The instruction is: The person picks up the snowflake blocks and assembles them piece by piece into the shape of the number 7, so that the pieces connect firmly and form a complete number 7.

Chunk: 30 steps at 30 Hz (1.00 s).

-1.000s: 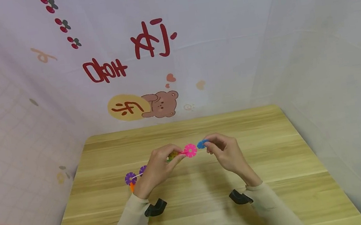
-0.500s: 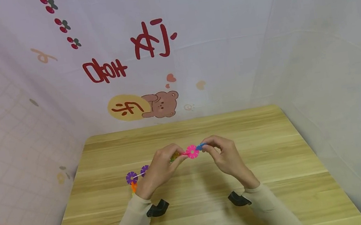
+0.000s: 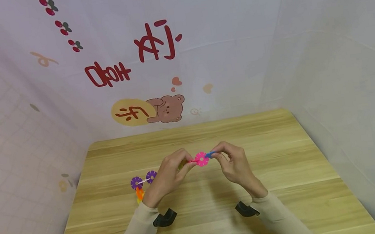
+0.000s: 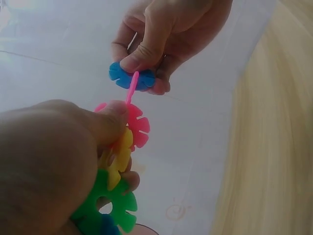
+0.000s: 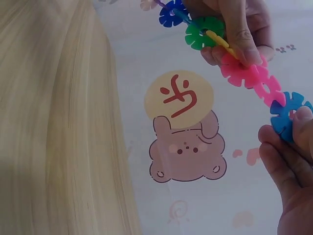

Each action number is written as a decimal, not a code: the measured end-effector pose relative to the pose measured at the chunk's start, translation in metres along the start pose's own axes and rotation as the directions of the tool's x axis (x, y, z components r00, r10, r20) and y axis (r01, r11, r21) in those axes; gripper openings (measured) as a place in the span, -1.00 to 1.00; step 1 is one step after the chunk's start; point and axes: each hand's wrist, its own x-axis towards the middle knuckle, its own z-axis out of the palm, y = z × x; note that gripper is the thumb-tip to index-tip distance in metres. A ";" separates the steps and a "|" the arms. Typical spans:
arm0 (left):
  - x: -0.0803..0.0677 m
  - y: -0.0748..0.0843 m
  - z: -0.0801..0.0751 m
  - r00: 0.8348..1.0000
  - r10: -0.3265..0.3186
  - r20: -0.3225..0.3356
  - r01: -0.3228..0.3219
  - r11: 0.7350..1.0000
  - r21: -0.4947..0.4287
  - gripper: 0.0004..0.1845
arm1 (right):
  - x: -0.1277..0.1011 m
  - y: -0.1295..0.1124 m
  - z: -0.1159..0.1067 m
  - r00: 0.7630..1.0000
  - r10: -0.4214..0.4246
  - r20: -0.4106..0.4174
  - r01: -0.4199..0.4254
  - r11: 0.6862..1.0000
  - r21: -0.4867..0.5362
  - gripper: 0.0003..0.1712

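A chain of plastic snowflake discs stretches between both hands. In the head view my left hand [image 3: 170, 172] pinches a pinkish-red disc [image 5: 235, 71] near the chain's end. Past its fingertips sticks out a bright pink disc [image 3: 200, 163], set crosswise. My right hand [image 3: 235, 163] pinches a blue disc [image 5: 280, 111] between thumb and fingers, its slotted rim meeting the edge of the pink one. Behind the left fingers follow a yellow disc [image 4: 125, 155], a green disc [image 4: 127, 215] and a dark blue disc [image 5: 171, 18]. The left hand hides part of the chain.
Left of the left wrist, purple discs [image 3: 137, 183] and an orange disc [image 3: 140, 193] of the chain show over the wooden table [image 3: 285, 159]. White printed cloth [image 3: 238, 67] walls in the table at the back and sides. A dark wrist mount [image 3: 165, 218] sits on each sleeve.
The right hand has come slightly left and down, and the blue disc, apart from the pink disc one second ago, now meets its edge. The left hand has shifted a little right.
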 end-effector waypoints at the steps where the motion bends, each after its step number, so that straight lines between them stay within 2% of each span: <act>1: 0.000 0.000 0.000 1.000 0.002 -0.002 -0.002 1.000 0.001 -0.89 | 0.000 0.000 0.001 1.000 -0.007 -0.005 0.007 1.000 0.006 -0.75; 7: 0.001 0.002 0.000 1.000 0.013 -0.018 -0.013 1.000 0.011 -0.89 | -0.003 -0.001 0.005 0.999 -0.010 -0.052 0.012 0.999 0.049 -0.75; 16: 0.001 -0.001 0.008 0.998 0.035 -0.044 -0.034 0.999 0.009 -0.90 | -0.005 -0.003 0.011 0.989 -0.055 -0.137 0.046 0.996 -0.072 -0.75; 25: -0.002 -0.001 0.007 0.999 0.024 -0.035 -0.024 1.000 0.006 -0.89 | -0.005 -0.005 0.010 0.995 -0.025 -0.094 0.017 0.996 -0.088 -0.75; 30: -0.003 -0.001 0.007 0.999 0.036 -0.035 -0.036 0.999 0.011 -0.90 | -0.009 -0.003 0.012 0.995 -0.001 -0.104 0.000 1.000 -0.003 -0.80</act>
